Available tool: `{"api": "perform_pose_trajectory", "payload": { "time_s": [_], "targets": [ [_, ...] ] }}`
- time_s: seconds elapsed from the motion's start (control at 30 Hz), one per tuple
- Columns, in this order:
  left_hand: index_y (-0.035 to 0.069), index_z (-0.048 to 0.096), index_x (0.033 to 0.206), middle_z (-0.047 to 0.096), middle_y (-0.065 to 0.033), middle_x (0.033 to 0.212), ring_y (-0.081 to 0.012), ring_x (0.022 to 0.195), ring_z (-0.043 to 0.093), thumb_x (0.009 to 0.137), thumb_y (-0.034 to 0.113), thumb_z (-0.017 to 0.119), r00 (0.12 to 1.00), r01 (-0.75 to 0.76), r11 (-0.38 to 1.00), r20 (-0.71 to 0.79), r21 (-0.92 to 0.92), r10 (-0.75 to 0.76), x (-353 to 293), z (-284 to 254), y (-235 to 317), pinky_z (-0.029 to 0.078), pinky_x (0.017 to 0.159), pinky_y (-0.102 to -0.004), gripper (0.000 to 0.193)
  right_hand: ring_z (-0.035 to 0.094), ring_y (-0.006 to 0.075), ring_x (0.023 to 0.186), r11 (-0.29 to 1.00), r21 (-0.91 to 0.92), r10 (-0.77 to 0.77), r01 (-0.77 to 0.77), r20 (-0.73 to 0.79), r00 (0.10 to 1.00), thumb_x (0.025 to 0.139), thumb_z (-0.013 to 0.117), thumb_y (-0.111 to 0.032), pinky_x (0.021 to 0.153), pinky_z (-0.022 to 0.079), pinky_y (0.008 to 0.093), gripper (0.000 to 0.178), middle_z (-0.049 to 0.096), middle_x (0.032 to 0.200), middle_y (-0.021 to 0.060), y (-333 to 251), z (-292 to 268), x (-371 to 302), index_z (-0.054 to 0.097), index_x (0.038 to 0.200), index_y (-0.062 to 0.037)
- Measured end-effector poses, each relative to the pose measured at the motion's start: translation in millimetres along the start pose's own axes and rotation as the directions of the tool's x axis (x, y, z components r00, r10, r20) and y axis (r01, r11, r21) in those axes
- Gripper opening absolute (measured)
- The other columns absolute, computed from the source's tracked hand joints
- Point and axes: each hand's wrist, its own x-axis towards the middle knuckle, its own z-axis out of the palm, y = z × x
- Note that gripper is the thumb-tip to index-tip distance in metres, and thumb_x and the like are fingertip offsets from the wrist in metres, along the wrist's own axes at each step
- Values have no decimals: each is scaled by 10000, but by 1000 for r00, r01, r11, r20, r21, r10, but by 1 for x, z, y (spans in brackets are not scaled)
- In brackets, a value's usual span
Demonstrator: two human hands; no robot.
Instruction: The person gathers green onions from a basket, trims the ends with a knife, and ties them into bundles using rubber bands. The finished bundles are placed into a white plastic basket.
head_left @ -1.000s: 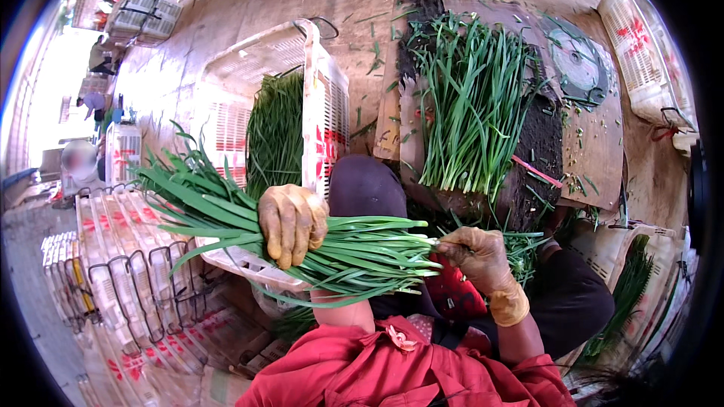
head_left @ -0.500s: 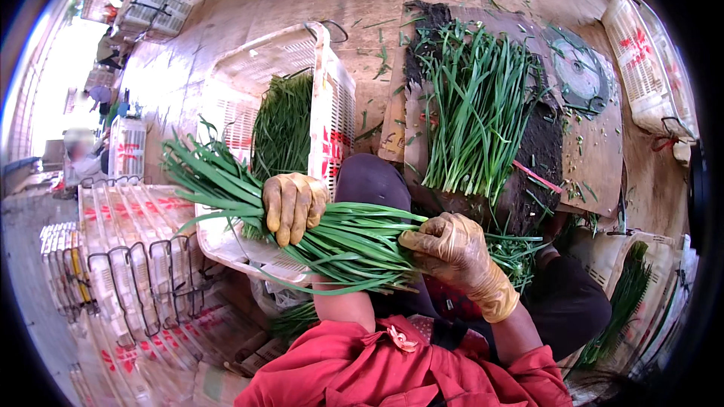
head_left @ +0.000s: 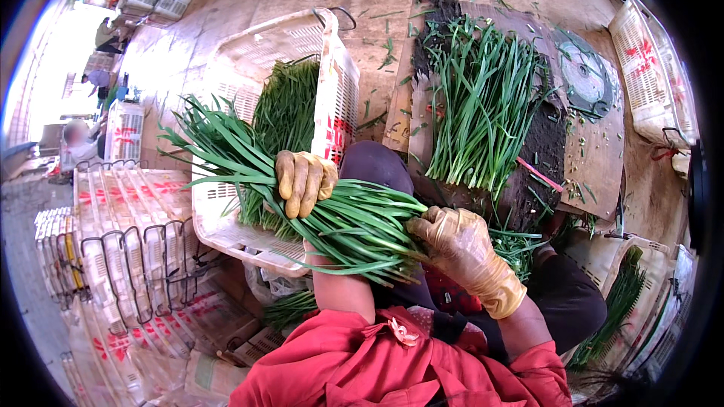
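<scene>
A thick bunch of garlic chives (head_left: 362, 218) lies slantwise across my lap, its leafy end over a white plastic crate (head_left: 332, 90). My left hand (head_left: 305, 183), in a yellowish-brown stained glove, wraps round the middle of the bunch. At the pale stem ends, my right hand (head_left: 464, 249) in a matching glove has its fingers closed, pinching stalks there. Inside the crate more chives (head_left: 286, 105) stand packed together. Ahead and to the right, a loose pile of chives (head_left: 483, 98) rests on a dark, soil-covered mat (head_left: 547, 143).
Flattened cardboard (head_left: 596, 173) with a round dirty disc (head_left: 584, 75) lies beside the mat. Stacked white crates (head_left: 136, 196) stand on the left, another crate (head_left: 648, 68) at the far right. Chives in a container (head_left: 618, 301) sit at my right. People are in the left background.
The bunch's leafy end and my left hand have risen slightly, farther over the crate. My right hand has shifted a little right, still at the stem ends.
</scene>
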Motion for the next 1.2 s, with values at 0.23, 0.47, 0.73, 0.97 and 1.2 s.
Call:
{"api": "perform_pose_trajectory", "payload": {
  "time_s": [0.23,0.47,0.73,0.97,1.2],
  "targets": [
    [43,523,1024,671,-68,898,-172,805,655,847,253,734,968,15,995,-252,95,10,-5,11,-3,415,726,-364,347,628,279,669,983,183,6,21,-146,989,706,690,-184,607,488,392,218,620,721,78,12,22,-13,688,908,-103],
    [87,484,937,624,42,596,-91,518,594,870,243,713,956,-22,990,-287,143,63,-19,16,5,392,731,-301,286,635,281,649,975,104,205,-197,-73,976,722,695,-137,592,501,396,148,656,734,78,28,19,-71,709,867,-110],
    [68,510,1000,575,78,574,-49,488,535,835,254,743,812,-11,934,-541,358,217,-23,51,18,433,774,-310,340,688,284,756,643,-267,744,-718,-4,668,706,738,-103,676,535,380,296,702,814,98,82,-13,-165,701,1000,-110],
    [90,485,899,538,46,533,-88,456,535,792,278,780,810,123,951,-582,285,70,2,34,7,457,807,-329,366,634,252,600,949,313,65,41,-321,945,677,807,-137,583,511,343,360,648,719,83,-12,3,-3,687,1011,-78],
    [46,492,1011,603,-4,654,-139,550,587,789,313,778,875,28,962,-472,271,108,-23,26,8,434,900,-392,450,657,306,699,923,381,139,-46,-221,965,760,718,-76,587,516,381,207,644,789,117,-14,21,-2,606,933,-63]
  ]
}}
